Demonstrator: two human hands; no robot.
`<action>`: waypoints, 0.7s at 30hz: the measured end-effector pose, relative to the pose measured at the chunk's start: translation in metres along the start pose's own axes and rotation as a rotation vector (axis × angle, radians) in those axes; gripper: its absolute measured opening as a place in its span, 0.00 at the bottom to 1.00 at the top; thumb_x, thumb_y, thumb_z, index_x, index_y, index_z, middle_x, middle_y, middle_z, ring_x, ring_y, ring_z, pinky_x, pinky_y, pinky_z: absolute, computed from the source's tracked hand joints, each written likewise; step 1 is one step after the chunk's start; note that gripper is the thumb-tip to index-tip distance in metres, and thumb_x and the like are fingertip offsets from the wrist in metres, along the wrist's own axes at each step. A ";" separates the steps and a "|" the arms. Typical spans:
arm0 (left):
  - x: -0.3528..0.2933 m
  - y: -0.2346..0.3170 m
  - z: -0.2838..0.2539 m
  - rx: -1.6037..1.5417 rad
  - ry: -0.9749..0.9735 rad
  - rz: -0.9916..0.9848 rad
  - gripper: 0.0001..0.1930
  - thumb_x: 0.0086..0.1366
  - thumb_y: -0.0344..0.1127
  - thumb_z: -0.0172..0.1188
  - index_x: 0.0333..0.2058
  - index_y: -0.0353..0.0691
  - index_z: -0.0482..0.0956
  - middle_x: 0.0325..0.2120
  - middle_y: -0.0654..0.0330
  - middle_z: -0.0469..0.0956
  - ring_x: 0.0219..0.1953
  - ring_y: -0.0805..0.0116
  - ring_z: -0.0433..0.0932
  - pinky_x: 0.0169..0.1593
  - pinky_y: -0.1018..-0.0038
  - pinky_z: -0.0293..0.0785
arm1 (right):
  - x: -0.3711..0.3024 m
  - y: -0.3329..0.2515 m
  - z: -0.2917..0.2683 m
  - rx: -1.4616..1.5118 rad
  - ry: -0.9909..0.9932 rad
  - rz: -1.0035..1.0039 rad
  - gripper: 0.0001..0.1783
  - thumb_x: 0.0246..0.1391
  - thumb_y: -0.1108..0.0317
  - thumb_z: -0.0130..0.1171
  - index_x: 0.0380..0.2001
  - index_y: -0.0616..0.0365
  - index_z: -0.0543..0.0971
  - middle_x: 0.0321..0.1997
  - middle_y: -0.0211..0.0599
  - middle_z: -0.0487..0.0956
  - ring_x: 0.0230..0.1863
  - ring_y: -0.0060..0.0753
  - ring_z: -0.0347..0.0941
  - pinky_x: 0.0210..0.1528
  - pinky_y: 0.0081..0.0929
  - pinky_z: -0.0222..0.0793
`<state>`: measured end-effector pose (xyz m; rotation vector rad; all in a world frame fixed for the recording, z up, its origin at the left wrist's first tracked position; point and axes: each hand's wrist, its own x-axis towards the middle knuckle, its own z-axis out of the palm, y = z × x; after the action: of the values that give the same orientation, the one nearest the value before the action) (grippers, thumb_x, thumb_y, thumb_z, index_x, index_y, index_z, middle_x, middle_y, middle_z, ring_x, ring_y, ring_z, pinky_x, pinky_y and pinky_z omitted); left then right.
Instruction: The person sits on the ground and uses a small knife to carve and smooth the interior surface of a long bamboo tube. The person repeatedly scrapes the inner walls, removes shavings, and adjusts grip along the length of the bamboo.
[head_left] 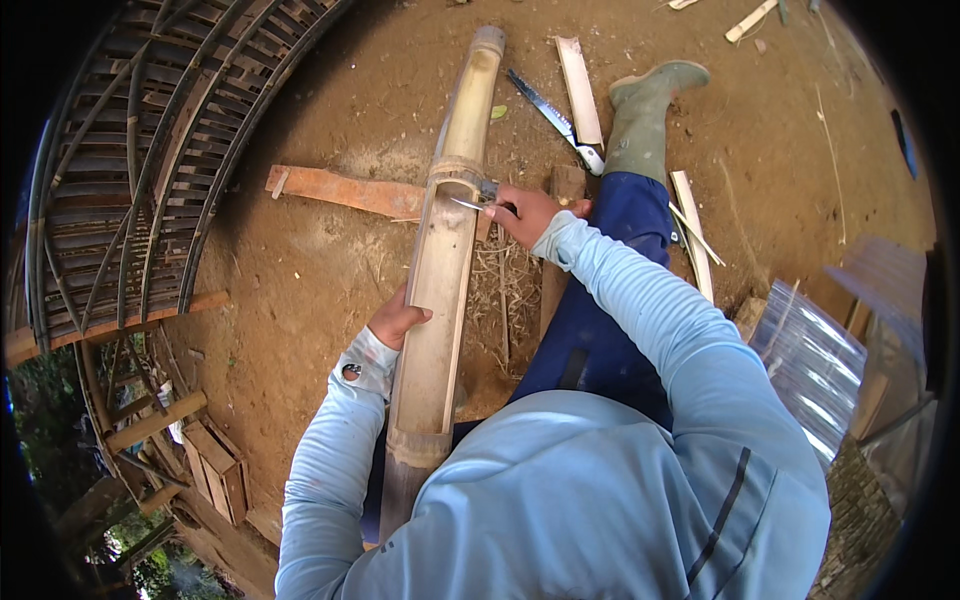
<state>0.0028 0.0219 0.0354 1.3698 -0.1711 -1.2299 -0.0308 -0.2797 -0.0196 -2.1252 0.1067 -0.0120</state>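
A long bamboo pole (436, 345) runs from my lap away across the ground. Its near section is cut open lengthwise into a trough between two nodes. My left hand (396, 320) is closed around the trough's left edge, thumb over the rim. At the trough's far end, my right hand (522, 214) grips a small knife (466, 204) with its blade pointing left over the opening, close to the node. Whether the blade touches the bamboo I cannot tell. Most of the knife's handle is hidden in my fingers.
An orange-brown plank (345, 190) lies crosswise under the pole. Beyond my right hand are a pruning saw (545, 107) and a split bamboo strip (578, 92). Shavings (508, 300) cover soil beside my right leg. A slatted bamboo structure (150, 150) stands left; clear corrugated sheets (808, 350) stand right.
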 end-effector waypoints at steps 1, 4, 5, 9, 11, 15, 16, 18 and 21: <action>-0.002 0.002 0.002 -0.015 0.002 -0.037 0.41 0.50 0.30 0.54 0.65 0.35 0.52 0.53 0.53 0.68 0.54 0.63 0.68 0.58 0.69 0.63 | -0.002 -0.001 0.000 0.012 0.002 0.002 0.20 0.58 0.49 0.52 0.36 0.57 0.75 0.27 0.52 0.76 0.31 0.54 0.74 0.36 0.43 0.68; -0.005 0.010 0.007 -0.033 0.015 -0.101 0.40 0.50 0.31 0.54 0.64 0.35 0.52 0.54 0.53 0.68 0.54 0.63 0.68 0.58 0.69 0.62 | 0.002 -0.005 -0.004 -0.020 -0.027 0.092 0.20 0.59 0.49 0.51 0.36 0.56 0.75 0.29 0.51 0.77 0.33 0.54 0.75 0.38 0.43 0.68; -0.006 0.011 0.009 -0.022 0.025 -0.091 0.40 0.50 0.31 0.54 0.64 0.35 0.53 0.54 0.53 0.68 0.54 0.63 0.68 0.58 0.69 0.62 | 0.003 -0.005 -0.005 -0.041 -0.024 0.081 0.20 0.59 0.48 0.51 0.36 0.56 0.75 0.29 0.51 0.77 0.33 0.54 0.75 0.38 0.43 0.68; -0.002 0.004 0.002 -0.025 -0.010 -0.018 0.39 0.51 0.31 0.54 0.64 0.35 0.55 0.53 0.54 0.69 0.53 0.63 0.69 0.56 0.69 0.64 | 0.013 0.002 -0.011 -0.101 -0.036 -0.009 0.20 0.59 0.48 0.50 0.36 0.55 0.75 0.30 0.50 0.77 0.34 0.54 0.74 0.39 0.43 0.68; 0.001 0.002 -0.004 -0.006 -0.018 -0.058 0.38 0.51 0.31 0.53 0.63 0.35 0.55 0.53 0.54 0.69 0.52 0.64 0.69 0.56 0.69 0.64 | 0.014 0.004 -0.014 -0.096 -0.060 -0.014 0.19 0.59 0.49 0.50 0.36 0.55 0.75 0.30 0.50 0.77 0.33 0.53 0.75 0.38 0.42 0.68; -0.002 0.001 -0.004 -0.040 0.015 -0.086 0.37 0.52 0.32 0.54 0.63 0.35 0.57 0.51 0.54 0.71 0.51 0.65 0.70 0.55 0.70 0.65 | 0.004 0.008 -0.004 0.062 0.026 -0.119 0.20 0.60 0.50 0.52 0.35 0.58 0.75 0.28 0.43 0.77 0.29 0.43 0.74 0.35 0.36 0.68; 0.000 0.002 -0.002 -0.027 0.013 -0.074 0.37 0.52 0.32 0.54 0.63 0.35 0.57 0.51 0.54 0.71 0.50 0.65 0.70 0.55 0.70 0.65 | -0.001 0.013 0.006 0.257 0.146 -0.001 0.20 0.59 0.50 0.53 0.35 0.59 0.75 0.26 0.40 0.76 0.27 0.38 0.73 0.33 0.34 0.67; 0.000 0.005 0.002 -0.004 0.019 -0.050 0.36 0.53 0.33 0.54 0.63 0.35 0.57 0.50 0.54 0.71 0.49 0.65 0.71 0.54 0.70 0.66 | -0.008 0.025 0.030 0.651 0.378 0.234 0.21 0.59 0.50 0.54 0.34 0.60 0.75 0.23 0.34 0.74 0.25 0.30 0.71 0.30 0.30 0.66; -0.005 0.012 0.006 0.087 0.051 -0.089 0.36 0.53 0.34 0.54 0.62 0.34 0.57 0.50 0.54 0.71 0.49 0.65 0.71 0.53 0.70 0.67 | -0.010 0.029 0.042 0.613 0.388 0.482 0.21 0.58 0.51 0.56 0.33 0.63 0.75 0.17 0.27 0.70 0.20 0.21 0.65 0.24 0.25 0.62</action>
<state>0.0029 0.0183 0.0492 1.4962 -0.1303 -1.2729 -0.0402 -0.2584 -0.0660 -1.4220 0.7449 -0.1519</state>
